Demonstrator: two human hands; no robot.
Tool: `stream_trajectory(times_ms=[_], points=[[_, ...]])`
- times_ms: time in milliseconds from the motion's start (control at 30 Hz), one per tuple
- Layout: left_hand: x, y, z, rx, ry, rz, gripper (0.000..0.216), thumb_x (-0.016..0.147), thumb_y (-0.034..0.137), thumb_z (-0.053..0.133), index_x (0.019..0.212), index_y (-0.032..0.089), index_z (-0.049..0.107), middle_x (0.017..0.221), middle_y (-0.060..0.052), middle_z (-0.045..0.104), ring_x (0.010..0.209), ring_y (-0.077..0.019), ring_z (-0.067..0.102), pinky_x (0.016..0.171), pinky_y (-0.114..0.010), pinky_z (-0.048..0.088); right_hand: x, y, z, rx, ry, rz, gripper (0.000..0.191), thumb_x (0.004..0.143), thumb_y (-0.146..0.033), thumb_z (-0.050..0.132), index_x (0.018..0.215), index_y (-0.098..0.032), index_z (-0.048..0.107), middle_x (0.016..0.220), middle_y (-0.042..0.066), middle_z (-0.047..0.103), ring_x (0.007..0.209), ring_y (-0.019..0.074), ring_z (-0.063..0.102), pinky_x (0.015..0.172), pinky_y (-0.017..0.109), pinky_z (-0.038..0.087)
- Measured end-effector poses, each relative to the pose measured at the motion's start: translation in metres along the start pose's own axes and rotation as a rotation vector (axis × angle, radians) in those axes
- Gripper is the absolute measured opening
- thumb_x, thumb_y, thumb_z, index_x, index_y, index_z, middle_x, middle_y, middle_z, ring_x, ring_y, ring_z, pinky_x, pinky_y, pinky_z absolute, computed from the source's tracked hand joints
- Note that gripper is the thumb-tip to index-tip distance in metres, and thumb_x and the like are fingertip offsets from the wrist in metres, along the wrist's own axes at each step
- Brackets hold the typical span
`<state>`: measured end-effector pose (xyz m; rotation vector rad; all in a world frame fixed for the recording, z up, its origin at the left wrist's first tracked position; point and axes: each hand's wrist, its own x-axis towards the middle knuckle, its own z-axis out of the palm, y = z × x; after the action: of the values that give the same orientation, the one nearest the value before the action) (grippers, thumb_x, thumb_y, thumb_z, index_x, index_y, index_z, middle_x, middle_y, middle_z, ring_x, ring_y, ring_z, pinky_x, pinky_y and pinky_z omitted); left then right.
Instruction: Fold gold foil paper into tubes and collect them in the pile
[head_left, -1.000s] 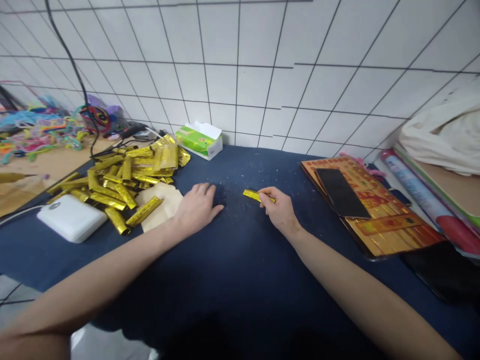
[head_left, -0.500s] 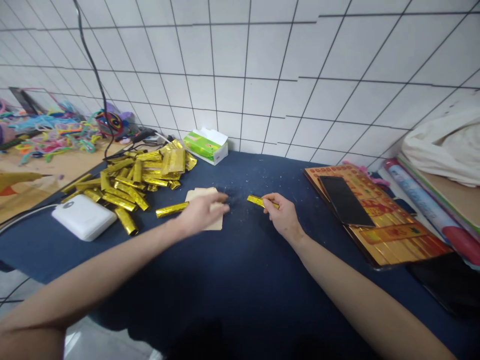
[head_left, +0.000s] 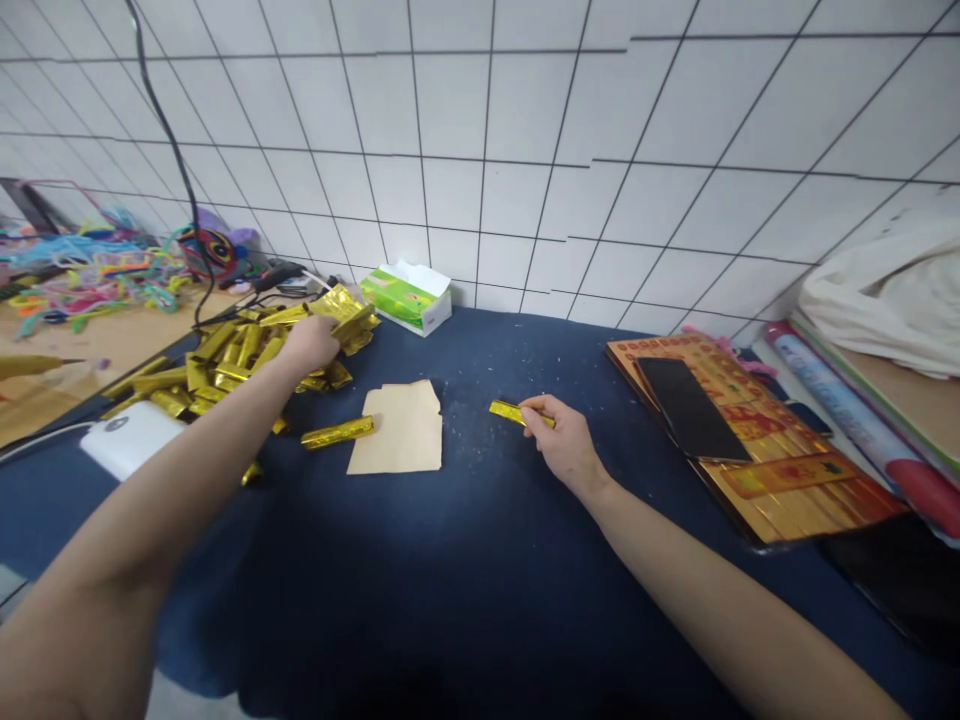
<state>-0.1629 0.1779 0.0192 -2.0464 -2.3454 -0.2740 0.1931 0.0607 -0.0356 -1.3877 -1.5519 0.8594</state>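
Observation:
My right hand pinches a short, narrow strip of shiny gold foil paper between thumb and fingers, just above the dark blue cloth. Far to the left, my left hand reaches into a heap of gold foil paper rolls. Its fingertips are at a flat gold foil piece on the heap's right side; the fingers are mostly hidden, so a grip cannot be made out. Between the hands lies a cream paper sheet with uneven edges. One gold foil roll rests across its left edge.
A green and white tissue pack stands by the tiled wall. A white power bank is partly behind my left forearm. On the right, a black phone lies on orange-gold printed sheets. Colourful cords cover the far left.
My left hand has moved left and away from me, off the cream sheet to the gold heap, uncovering the sheet. My right hand still holds its gold strip in nearly the same place.

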Motion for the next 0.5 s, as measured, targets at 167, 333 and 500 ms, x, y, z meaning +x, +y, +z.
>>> stream_trajectory(times_ms=[167,333,500], points=[[-0.036,0.004,-0.026,-0.314,0.11,0.121,0.028,0.071,0.027,0.045,0.089,0.014,0.063,0.077,-0.005,0.065,0.073,-0.0213,0.06,0.071,-0.033,0.048,0.0,0.001,-0.001,-0.014,-0.003,-0.013,0.023,0.077,-0.037,0.048,0.081,-0.017,0.06,0.059,-0.001,0.056,0.045,0.0096,0.047,0.047,0.023,0.036],[-0.084,0.035,-0.021,-0.478,-0.194,0.352,0.036,0.073,0.04,0.05,0.097,0.017,0.063,0.086,-0.003,0.068,0.076,-0.0182,0.061,0.073,-0.029,0.048,0.0,0.002,-0.001,-0.026,-0.001,-0.015,0.024,0.078,-0.037,0.048,0.082,-0.017,0.06,0.058,-0.001,0.057,0.045,0.0101,0.048,0.048,0.024,0.037],[-0.062,0.046,-0.014,-0.489,-0.228,0.291,0.054,0.076,0.055,0.045,0.106,0.013,0.061,0.103,-0.008,0.066,0.095,-0.0223,0.06,0.084,-0.031,0.046,0.0,0.0,-0.001,-0.027,-0.003,-0.02,0.023,0.077,-0.036,0.048,0.081,-0.017,0.06,0.057,-0.001,0.056,0.044,0.0094,0.046,0.045,0.022,0.036]])
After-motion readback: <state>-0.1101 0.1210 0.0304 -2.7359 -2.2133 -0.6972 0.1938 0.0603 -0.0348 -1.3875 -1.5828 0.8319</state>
